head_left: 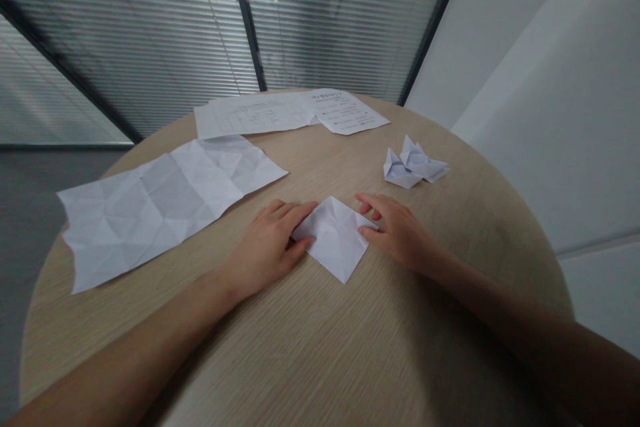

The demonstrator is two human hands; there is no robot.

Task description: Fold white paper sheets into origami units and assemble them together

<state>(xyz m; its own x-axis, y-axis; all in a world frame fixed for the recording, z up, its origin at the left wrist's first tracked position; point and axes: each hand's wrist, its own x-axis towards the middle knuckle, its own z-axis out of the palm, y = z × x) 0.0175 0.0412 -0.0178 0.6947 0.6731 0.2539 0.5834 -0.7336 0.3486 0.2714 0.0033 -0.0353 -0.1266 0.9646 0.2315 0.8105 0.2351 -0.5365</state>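
A small folded white paper square (336,237) lies flat on the round wooden table (320,340), turned like a diamond. My left hand (267,243) rests on its left corner, fingers stretched flat and pressing the paper down. My right hand (393,227) touches its right corner, thumb and fingers pinched on the edge. Both forearms reach in from the near side of the table.
A large creased white sheet (160,203) lies to the left. Two printed sheets (280,113) lie at the far edge. A finished folded paper figure (414,163) sits to the right. Window blinds stand behind; a white wall is on the right.
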